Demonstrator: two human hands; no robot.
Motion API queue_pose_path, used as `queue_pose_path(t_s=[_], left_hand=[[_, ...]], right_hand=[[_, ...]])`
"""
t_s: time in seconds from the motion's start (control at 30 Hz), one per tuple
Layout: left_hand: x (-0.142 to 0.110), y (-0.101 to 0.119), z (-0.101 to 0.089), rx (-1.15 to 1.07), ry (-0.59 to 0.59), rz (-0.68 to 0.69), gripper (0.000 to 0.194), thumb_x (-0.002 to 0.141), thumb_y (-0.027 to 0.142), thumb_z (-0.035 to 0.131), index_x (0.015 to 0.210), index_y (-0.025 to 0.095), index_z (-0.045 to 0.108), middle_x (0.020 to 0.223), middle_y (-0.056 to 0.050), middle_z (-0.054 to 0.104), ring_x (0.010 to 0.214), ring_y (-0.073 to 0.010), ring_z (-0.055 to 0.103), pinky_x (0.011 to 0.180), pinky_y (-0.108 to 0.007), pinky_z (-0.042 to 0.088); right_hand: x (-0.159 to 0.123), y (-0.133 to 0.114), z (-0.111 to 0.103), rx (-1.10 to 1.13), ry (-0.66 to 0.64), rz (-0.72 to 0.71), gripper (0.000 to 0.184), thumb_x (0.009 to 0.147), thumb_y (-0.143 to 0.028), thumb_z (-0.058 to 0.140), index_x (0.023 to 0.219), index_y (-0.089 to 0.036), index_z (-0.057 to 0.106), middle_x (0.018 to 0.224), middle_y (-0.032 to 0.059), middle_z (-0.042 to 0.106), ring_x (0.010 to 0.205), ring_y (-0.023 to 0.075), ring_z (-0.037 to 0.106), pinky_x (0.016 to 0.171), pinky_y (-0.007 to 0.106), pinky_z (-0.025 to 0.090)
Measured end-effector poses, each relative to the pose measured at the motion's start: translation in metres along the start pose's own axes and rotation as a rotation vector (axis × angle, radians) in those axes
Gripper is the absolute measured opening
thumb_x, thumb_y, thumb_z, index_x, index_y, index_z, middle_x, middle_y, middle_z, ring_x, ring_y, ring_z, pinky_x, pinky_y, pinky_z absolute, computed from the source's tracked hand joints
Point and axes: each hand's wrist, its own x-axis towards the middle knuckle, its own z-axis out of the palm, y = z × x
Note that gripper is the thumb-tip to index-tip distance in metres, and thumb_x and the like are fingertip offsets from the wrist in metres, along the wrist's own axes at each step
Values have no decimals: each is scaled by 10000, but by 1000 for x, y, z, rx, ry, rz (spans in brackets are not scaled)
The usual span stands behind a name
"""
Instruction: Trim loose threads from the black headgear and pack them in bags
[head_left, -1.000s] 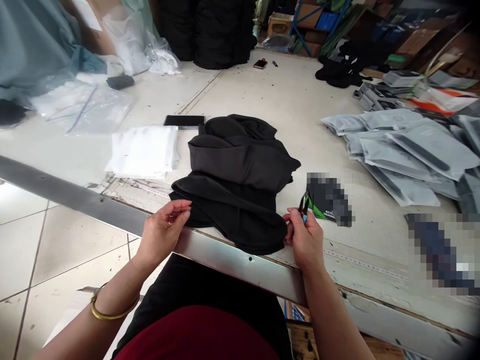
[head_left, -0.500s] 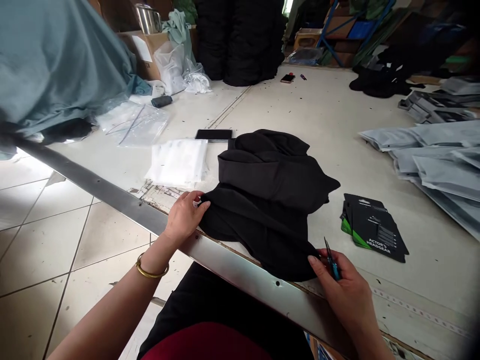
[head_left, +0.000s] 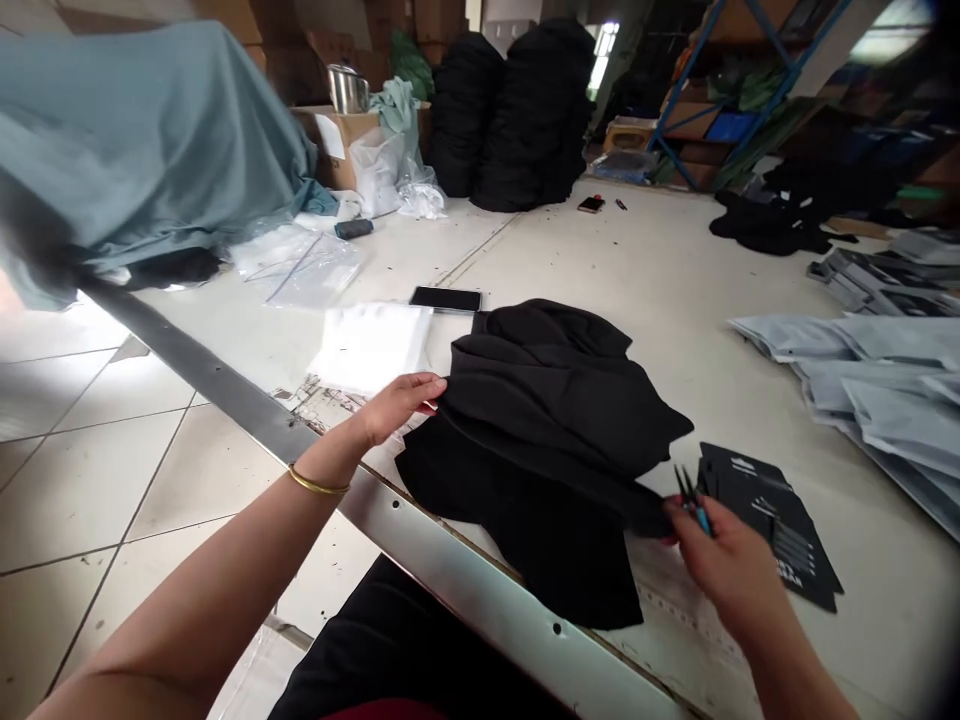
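Note:
A heap of folded black cloth [head_left: 555, 410] lies on the white table [head_left: 652, 270] in front of me. My left hand [head_left: 397, 400] pinches the cloth's left edge, fingers closed on a fold. My right hand [head_left: 724, 560] grips the cloth's right edge and also holds small thread snips [head_left: 691, 495] with a blue handle, tips pointing up. One layer of the black cloth hangs spread toward the table's metal front edge [head_left: 480, 590].
Black printed cards [head_left: 780, 525] lie right of my right hand. Grey packets [head_left: 870, 380] pile at the right. White folded sheets [head_left: 371, 345], a phone [head_left: 446, 299] and clear plastic bags [head_left: 304, 265] lie left. Teal fabric [head_left: 142, 150] and black bundles [head_left: 517, 110] stand behind.
Both hands moved from the table's near edge up onto the pile and drew a black layer apart sideways. The view swung left and tilted up.

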Motion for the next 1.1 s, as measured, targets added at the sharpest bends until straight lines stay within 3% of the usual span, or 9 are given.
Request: queue_pose_path(t_s=[0.1,0.17,0.3,0.43,0.53,0.67,0.83,0.97,1.1], left_hand=[[5,-8,8,-184,-79,-7,336,778,472,590,809,138,619,838,-37,603,810,-162,540,781,-312,431],[9,-13,14,-287,-84,7,334,764,470,616,809,140,620,829,-31,595,800,-157,534,773,-305,425],[13,-17,23,-459,-62,19,335,731,471,657,799,145,618,795,-25,602,777,-164,548,752,-302,429],[11,-17,27,-550,-88,-44,329,705,452,694,774,140,616,736,-22,612,696,-153,560,687,-289,441],[7,-16,24,-571,-118,-114,320,684,425,725,780,136,628,708,-23,623,650,-149,569,654,-284,447],[5,-20,18,-510,-167,-105,360,719,483,679,782,130,654,704,-33,640,629,-147,569,627,-270,450],[9,-37,13,-421,-226,-27,623,815,672,385,735,121,664,584,-25,578,535,-116,497,525,-238,401],[7,-43,11,-435,-371,28,376,683,444,715,909,152,646,798,-24,635,703,-151,579,669,-268,463],[4,-46,15,-167,-264,120,324,647,286,752,923,171,631,778,3,593,691,-133,549,663,-268,451]], right_hand=[[-2,-4,6,-228,8,12,449,642,-643,543,764,-224,647,699,39,662,663,239,606,597,344,438],[-7,-19,4,-260,119,-15,480,651,-659,550,839,-228,647,796,45,671,741,250,615,664,354,449],[-10,-66,8,-217,203,-172,484,663,-637,594,897,-216,648,733,35,647,696,219,608,701,337,461],[-2,-106,40,-64,-33,-269,402,674,-557,646,891,-219,642,775,32,672,739,205,632,723,323,487],[8,-121,74,96,-241,-330,391,680,-486,675,965,-223,621,961,50,685,910,221,633,820,348,488],[21,-125,112,153,-418,-362,465,671,-405,701,1089,-237,583,1176,71,617,1091,236,569,893,372,469],[26,-116,134,108,-447,-401,341,712,-349,641,1020,-209,604,914,43,664,865,194,625,835,352,490],[23,-109,134,146,-368,-357,307,710,-367,646,962,-193,619,825,34,635,768,176,605,766,333,504],[21,-108,119,285,-201,-221,342,655,-364,706,942,-191,639,801,19,613,692,146,586,660,287,507]])
